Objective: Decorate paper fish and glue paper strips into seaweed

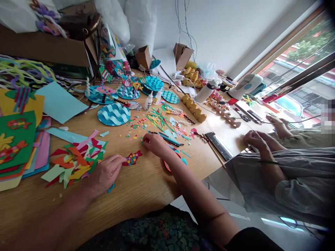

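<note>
My left hand (110, 172) rests low over the wooden table, its fingers closed on the left end of a red paper fish (132, 158) covered in coloured dots. To the right of the fish, my right hand (154, 143) is near the table with thumb and fingertips pinched; what they hold, if anything, is too small to make out. Small paper dots (136, 126) lie scattered just beyond it. Several dark pens (170, 138) lie beside my right hand. Under my right forearm, red scissors handles (167, 166) are partly hidden.
Paper scraps (78, 158) and coloured sheets (39, 150) lie at left. Beyond are a blue wavy disc (114, 113), glue bottles (148, 101) and finished paper fish pieces. At right, a person in grey (261, 177) sits with hands over the table, near a phone (219, 145).
</note>
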A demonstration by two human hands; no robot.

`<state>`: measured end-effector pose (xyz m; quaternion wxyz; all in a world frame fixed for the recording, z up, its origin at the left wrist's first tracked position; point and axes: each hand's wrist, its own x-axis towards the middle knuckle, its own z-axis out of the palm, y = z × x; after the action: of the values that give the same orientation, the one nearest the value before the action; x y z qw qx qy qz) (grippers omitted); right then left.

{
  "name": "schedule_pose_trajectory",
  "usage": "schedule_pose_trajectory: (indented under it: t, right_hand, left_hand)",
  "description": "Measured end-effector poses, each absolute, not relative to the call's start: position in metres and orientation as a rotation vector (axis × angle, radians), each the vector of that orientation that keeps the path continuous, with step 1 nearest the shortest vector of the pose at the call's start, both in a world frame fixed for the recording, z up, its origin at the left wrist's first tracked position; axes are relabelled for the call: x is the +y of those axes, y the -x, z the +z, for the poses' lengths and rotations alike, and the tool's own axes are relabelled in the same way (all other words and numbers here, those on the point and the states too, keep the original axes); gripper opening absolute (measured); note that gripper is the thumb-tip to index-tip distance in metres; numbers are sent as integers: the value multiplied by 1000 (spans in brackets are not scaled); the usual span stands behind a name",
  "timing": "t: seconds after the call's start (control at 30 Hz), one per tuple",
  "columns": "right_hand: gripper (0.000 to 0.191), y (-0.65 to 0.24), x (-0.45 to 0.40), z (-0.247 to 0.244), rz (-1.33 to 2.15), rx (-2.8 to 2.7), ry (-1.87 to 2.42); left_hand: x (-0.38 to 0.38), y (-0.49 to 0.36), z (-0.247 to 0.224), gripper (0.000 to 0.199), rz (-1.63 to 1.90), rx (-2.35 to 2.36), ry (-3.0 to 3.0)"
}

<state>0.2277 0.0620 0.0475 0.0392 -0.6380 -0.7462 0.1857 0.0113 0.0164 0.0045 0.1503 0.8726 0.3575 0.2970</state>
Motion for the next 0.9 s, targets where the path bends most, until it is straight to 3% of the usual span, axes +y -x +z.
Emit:
schedule_pose_trajectory:
  t: [0.9]
  right_hand:
    - [21,-222,91,50,493,-2439,2031]
  left_hand:
    - [18,-9,17,26,920,1148,-2422]
